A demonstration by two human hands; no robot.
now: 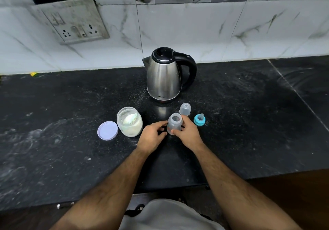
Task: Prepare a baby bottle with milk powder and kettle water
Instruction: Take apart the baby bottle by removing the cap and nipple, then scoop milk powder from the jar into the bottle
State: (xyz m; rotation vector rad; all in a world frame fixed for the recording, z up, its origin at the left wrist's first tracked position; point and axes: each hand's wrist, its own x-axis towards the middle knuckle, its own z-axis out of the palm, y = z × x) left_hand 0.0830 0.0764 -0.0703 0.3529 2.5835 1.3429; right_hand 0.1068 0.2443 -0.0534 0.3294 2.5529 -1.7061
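A small clear baby bottle [175,124] stands open and upright on the black counter [249,123]. My right hand [189,135] grips its right side. My left hand [153,137] rests at its left with fingertips at the bottle's base. To the left stands an open glass jar of white milk powder [130,122] with a pale scoop inside, and its lilac lid [107,130] lies flat beside it. The steel kettle [165,76] with a black handle stands behind, lid down. The clear bottle cap [185,109] and the teal ring with teat [199,120] sit right of the bottle.
A white marble-tiled wall runs behind the counter, with a grimy socket plate [71,20] at upper left. The counter's front edge [178,187] is close to my body. Powder dust streaks the counter surface.
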